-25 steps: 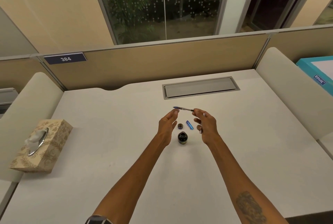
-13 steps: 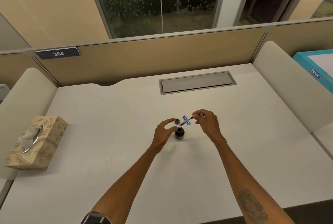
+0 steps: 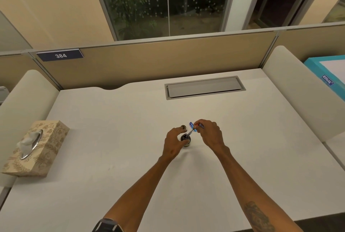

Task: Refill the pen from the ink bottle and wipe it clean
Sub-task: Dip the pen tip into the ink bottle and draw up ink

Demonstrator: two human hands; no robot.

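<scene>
A small dark ink bottle stands uncapped in the middle of the white desk. My left hand curls around its left side and steadies it. My right hand pinches a thin pen that slants down to the left, its tip inside the bottle's mouth. The bottle's cap lies just behind the bottle, by my left fingertips. A blue pen part lies on the desk behind the pen, partly hidden by it.
A patterned tissue box sits near the desk's left edge. A grey cable hatch is set into the desk at the back. Padded dividers flank both sides, and a teal box lies beyond the right one.
My right hand brought the pen down from the air and put its tip into the bottle. My left hand let go of the pen and closed onto the bottle's side.
</scene>
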